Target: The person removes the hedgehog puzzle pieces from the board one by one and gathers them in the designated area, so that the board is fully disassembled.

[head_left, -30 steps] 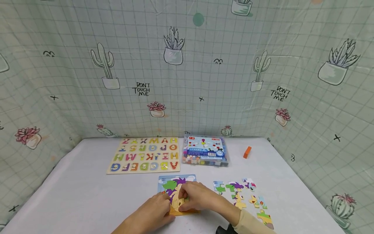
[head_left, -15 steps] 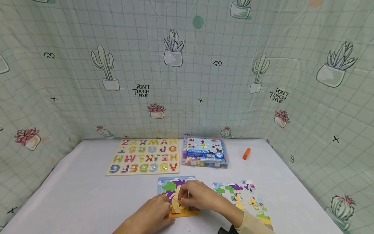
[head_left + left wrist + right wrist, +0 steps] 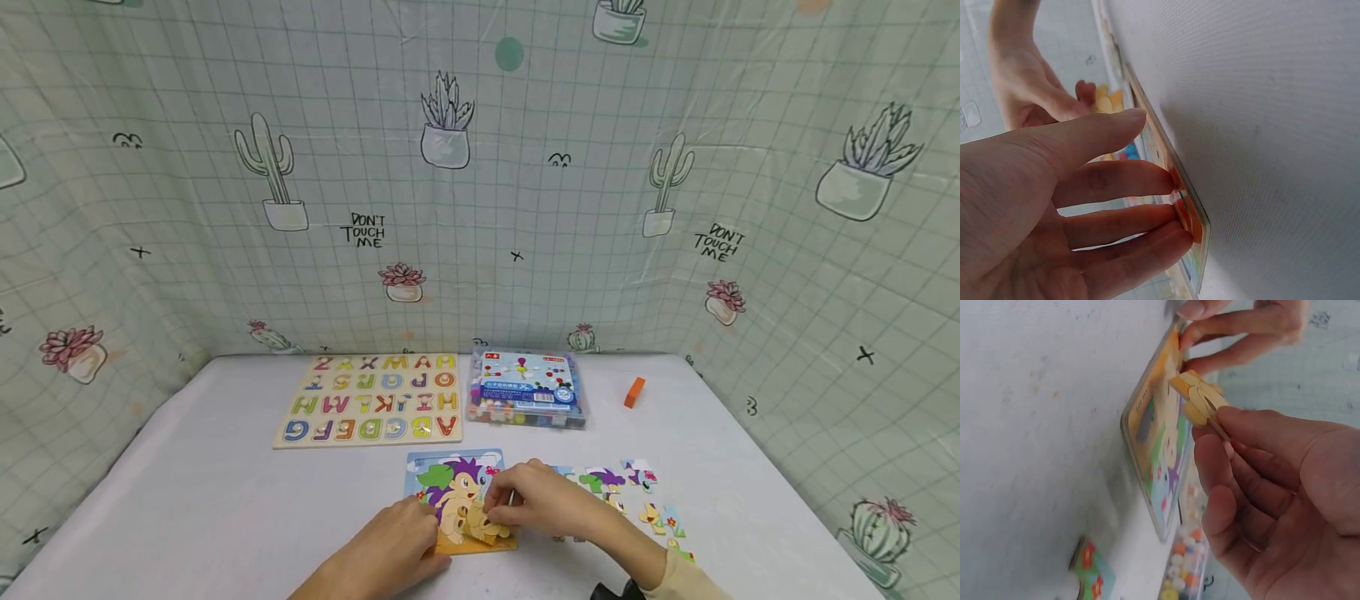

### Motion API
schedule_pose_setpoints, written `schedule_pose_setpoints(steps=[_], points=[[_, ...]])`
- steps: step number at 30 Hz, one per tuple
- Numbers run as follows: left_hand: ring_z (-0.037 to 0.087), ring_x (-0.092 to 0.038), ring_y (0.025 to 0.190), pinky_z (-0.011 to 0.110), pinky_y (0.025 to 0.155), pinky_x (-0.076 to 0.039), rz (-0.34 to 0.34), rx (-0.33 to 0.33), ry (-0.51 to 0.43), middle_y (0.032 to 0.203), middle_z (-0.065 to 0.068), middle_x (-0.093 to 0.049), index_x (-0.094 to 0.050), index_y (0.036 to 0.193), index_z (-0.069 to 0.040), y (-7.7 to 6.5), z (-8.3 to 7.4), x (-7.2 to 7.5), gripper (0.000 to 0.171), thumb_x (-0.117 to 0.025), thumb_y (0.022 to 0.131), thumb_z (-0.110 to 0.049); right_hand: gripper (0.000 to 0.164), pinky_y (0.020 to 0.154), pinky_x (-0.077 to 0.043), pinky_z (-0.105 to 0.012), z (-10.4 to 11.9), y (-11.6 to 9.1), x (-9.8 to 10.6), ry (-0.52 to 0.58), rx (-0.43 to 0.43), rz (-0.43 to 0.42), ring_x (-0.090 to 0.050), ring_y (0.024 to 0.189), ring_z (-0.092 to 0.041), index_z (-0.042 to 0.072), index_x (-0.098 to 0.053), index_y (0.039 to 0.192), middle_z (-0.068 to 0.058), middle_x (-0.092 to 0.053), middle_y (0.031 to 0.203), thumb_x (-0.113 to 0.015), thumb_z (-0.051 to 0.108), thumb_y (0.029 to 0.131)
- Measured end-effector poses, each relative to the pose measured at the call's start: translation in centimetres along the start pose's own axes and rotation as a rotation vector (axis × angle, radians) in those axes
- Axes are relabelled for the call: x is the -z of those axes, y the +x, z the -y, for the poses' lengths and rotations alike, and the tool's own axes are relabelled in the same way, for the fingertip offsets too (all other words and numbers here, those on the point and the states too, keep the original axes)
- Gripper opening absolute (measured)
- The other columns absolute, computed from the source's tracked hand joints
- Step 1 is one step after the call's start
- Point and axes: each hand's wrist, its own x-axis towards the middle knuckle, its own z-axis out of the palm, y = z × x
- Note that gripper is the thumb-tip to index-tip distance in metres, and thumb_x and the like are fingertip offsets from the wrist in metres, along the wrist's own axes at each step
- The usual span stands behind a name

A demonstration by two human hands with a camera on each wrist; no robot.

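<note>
A cartoon hedgehog jigsaw board (image 3: pixel 429 457) lies near the front of the table, with its blue sky border at the far side and an orange strip at the near side. My right hand (image 3: pixel 551 500) pinches a yellow-and-tan jigsaw piece (image 3: pixel 1200 400) between thumb and fingers, tilted over the board's near right part. Beside the board's left edge, my left hand (image 3: pixel 393 537) rests its fingertips on the board. In the left wrist view its fingers (image 3: pixel 1122 181) are extended onto the board's surface, the thumb lying apart near the edge.
Several loose jigsaw pieces (image 3: pixel 651 517) lie to the right, some hidden behind the right forearm. Farther back are a wooden alphabet board (image 3: pixel 372 393), a clear plastic box of coloured beads (image 3: pixel 527 387) and an orange block (image 3: pixel 634 392). A printed curtain (image 3: pixel 480 208) hangs behind the table.
The right hand has lifted the yellow-and-tan piece and shifted right with it, so the hedgehog's face now shows. My left hand has stayed at the board's left side.
</note>
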Motion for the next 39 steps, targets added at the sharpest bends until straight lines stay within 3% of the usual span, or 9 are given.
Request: schedule_pose_setpoints(steps=[8,17,25,28,34,39], points=[[0.008,-0.04,0.066,0.021,0.062,-0.037,0.004,0.02,-0.007,0.065,-0.008,-0.051,-0.07,0.071,-0.013,0.0,-0.2,0.0,0.029,-0.076,0.084,-0.038,0.013,0.057,-0.046,-0.017,-2.3,-3.8,1.8,0.071,0.004,0.023,-0.051,0.058,0.005,0.017,-0.074,0.098,0.011,-0.065,0.071,-0.064,0.024,0.095],[0.007,-0.039,0.067,0.021,0.062,-0.036,-0.017,0.028,-0.011,0.065,-0.008,-0.048,-0.068,0.071,-0.012,-0.1,-0.3,-0.1,0.029,-0.076,0.083,-0.038,0.019,0.057,-0.049,-0.019,-5.0,-8.0,3.5,0.098,-0.038,0.021,-0.053,0.062,0.005,0.014,-0.074,0.105,0.012,-0.065,0.079,-0.06,0.025,0.097],[0.008,-0.038,0.067,0.021,0.061,-0.034,-0.048,0.012,0.012,0.063,-0.008,-0.046,-0.06,0.062,-0.015,-0.1,-0.4,-0.2,0.034,-0.076,0.083,-0.037,0.027,0.056,-0.046,-0.017,-6.9,-10.9,4.2,0.121,0.055,0.025,-0.05,0.063,0.007,0.007,-0.073,0.113,0.014,-0.054,0.07,-0.058,0.024,0.099],[0.008,-0.038,0.067,0.021,0.06,-0.034,-0.044,0.011,0.004,0.062,-0.008,-0.046,-0.06,0.062,-0.016,-0.1,-0.3,-0.1,0.034,-0.076,0.083,-0.036,0.026,0.054,-0.046,-0.017,-7.6,-11.7,4.2,0.143,0.085,0.032,-0.049,0.062,0.008,0.006,-0.071,0.116,0.01,-0.057,0.069,-0.057,0.021,0.099],[0.007,-0.037,0.065,0.021,0.058,-0.033,-0.073,-0.015,0.017,0.061,-0.008,-0.045,-0.057,0.06,-0.016,-0.2,-0.3,-0.1,0.035,-0.076,0.083,-0.034,0.014,0.054,-0.047,-0.018,-9.0,-13.1,4.3,0.159,0.105,0.035,-0.049,0.064,0.01,0.014,-0.071,0.104,0.001,-0.067,0.078,-0.059,0.016,0.098],[0.007,-0.037,0.064,0.02,0.057,-0.032,-0.081,-0.024,0.023,0.061,-0.008,-0.045,-0.057,0.06,-0.016,-0.1,-0.2,-0.3,0.035,-0.076,0.083,-0.034,0.008,0.057,-0.048,-0.018,-9.9,-14.1,4.4,0.125,0.066,0.015,-0.051,0.069,0.009,0.016,-0.07,0.096,0.008,-0.069,0.083,-0.062,0.019,0.096]])
